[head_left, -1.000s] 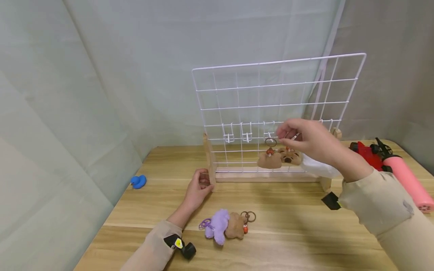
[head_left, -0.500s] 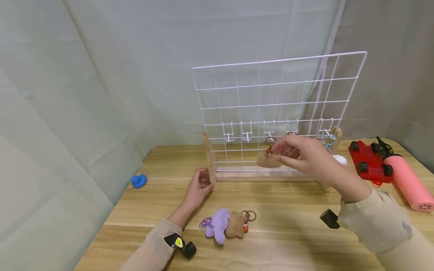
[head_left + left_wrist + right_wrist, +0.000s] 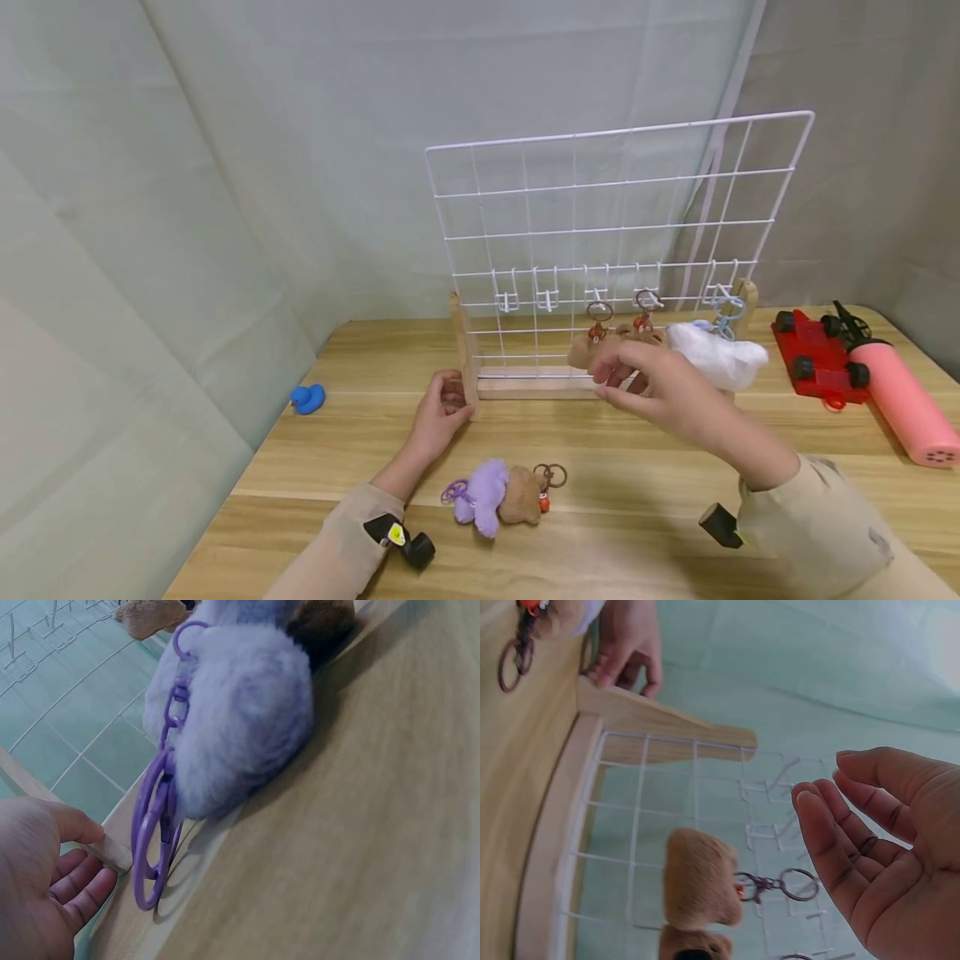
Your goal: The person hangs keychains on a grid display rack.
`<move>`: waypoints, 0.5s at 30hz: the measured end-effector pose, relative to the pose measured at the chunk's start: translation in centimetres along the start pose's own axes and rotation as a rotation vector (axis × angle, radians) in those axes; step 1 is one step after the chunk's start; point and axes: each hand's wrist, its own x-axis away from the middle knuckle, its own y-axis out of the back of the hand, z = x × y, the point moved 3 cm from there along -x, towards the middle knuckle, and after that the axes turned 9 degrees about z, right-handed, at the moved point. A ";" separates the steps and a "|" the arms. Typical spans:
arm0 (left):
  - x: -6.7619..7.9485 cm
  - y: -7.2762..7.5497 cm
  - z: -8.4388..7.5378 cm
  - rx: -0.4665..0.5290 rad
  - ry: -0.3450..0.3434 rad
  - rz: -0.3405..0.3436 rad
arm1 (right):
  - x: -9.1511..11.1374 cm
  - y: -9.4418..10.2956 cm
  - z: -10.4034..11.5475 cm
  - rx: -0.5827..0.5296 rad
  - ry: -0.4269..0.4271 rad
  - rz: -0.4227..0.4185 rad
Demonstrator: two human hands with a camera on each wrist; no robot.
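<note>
My left hand (image 3: pixel 437 419) grips the wooden foot (image 3: pixel 112 851) of a white wire grid rack (image 3: pixel 573 231), thumb on one side and fingers on the other. In front of the rack, my right hand (image 3: pixel 645 375) hovers with loosely bent fingers and nothing between them; the right wrist view shows a gap between thumb and fingertips. Two brown plush keychains (image 3: pixel 701 877) hang by their rings from the rack's hooks, partly behind that hand in the head view. A white plush keychain (image 3: pixel 716 357) with a light blue ring hangs at the rack's right end.
On the table (image 3: pixel 300 500) lie a purple plush keychain (image 3: pixel 486 497) and a brown plush keychain (image 3: pixel 521 496), side by side. A blue rubber duck (image 3: pixel 307 400) sits at the left. A red toy car (image 3: pixel 817 354) and a pink cylinder (image 3: pixel 903 404) lie at the right.
My right hand has let go of the brown keychain on the hook and moved down and slightly left. More of the hooks and hanging keychains shows. My left hand has stayed put.
</note>
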 end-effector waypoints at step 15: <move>1.2 0.3 -3.4 0.004 0.003 0.030 | 0.5 -4.7 -1.5 -0.106 0.018 0.080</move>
